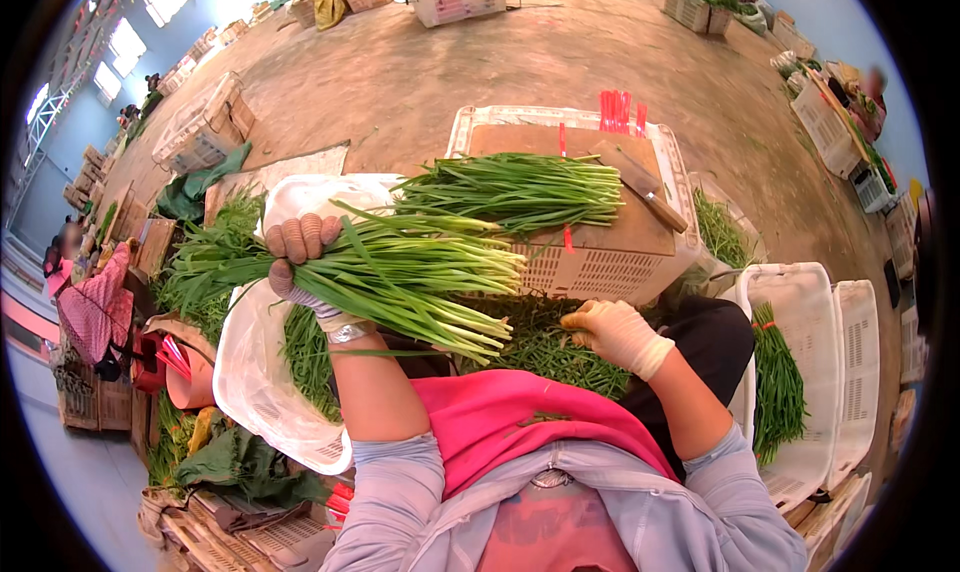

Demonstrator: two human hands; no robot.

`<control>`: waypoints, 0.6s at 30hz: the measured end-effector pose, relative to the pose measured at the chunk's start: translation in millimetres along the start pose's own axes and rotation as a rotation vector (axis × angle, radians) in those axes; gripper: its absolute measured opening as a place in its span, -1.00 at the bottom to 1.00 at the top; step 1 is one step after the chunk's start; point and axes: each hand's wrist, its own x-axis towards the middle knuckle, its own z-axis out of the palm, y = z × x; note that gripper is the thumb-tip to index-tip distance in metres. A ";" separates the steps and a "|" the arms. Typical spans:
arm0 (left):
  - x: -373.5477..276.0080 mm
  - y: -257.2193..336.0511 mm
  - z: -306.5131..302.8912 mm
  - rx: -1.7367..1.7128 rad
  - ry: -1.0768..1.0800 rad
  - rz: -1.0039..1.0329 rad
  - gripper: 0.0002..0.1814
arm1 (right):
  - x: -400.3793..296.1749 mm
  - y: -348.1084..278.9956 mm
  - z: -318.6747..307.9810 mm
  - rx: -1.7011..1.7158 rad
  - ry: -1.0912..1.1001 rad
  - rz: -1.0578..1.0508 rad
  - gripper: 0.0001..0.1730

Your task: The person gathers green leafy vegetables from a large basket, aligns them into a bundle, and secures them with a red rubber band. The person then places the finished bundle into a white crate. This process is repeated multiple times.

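Note:
My left hand [304, 249], in a soiled glove, grips a thick bunch of garlic chives [420, 272] around its leafy part. The pale cut stem ends point right, apart from the hand. My right hand [611, 332], in a thin pale glove, hangs over leaf trimmings [555, 362] between my knees. Its fingers are drawn together, with nothing visible in them. Ahead, a second chive pile [517, 189] lies on a board [637, 230] atop an upturned plastic crate [592, 272]. A red tie strip [562, 140] runs beneath that pile. To its right rests a knife [652, 197] with a wooden handle.
Red tie strips [615, 112] stand at the crate's far edge. A white basket [247, 377] holding greens is at my left. At my right, a white crate [814, 377] contains a tied chive bundle [778, 384]. People sit by crates farther off on both sides.

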 end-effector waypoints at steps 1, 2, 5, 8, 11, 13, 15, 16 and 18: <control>0.3 -2.4 1.7 -0.022 -0.022 0.009 -0.67 | 0.1 -13.5 -13.8 0.291 0.072 0.053 -0.75; 1.0 -0.7 -1.6 -0.002 -0.042 -0.009 -0.66 | 5.3 -38.6 -37.6 0.584 0.144 0.105 -0.70; -1.1 -14.8 4.9 -0.070 0.001 -0.024 -0.60 | 36.5 -66.3 -47.0 0.733 0.336 0.015 -0.52; -4.8 -26.2 10.8 -0.177 0.048 -0.025 -0.64 | 59.8 -58.3 -38.6 0.625 0.391 -0.070 -0.38; -9.0 -30.7 2.0 -0.282 0.044 -0.037 -0.75 | 70.4 -54.4 -29.8 0.620 0.400 -0.080 -0.21; -7.6 -36.3 2.8 -0.261 0.053 -0.016 -0.77 | 73.9 -56.2 -29.0 0.684 0.393 -0.073 -0.14; -5.9 -34.0 4.1 -0.166 0.038 -0.010 -0.75 | 72.2 -59.0 -25.1 0.745 0.376 -0.078 -0.01; -3.6 -33.2 2.4 -0.156 0.017 -0.014 -0.74 | 70.6 -63.6 -23.6 0.813 0.365 -0.067 0.01; -3.2 -32.9 1.9 -0.183 0.022 -0.029 -0.71 | 72.0 -65.1 -16.8 0.784 0.394 -0.066 0.11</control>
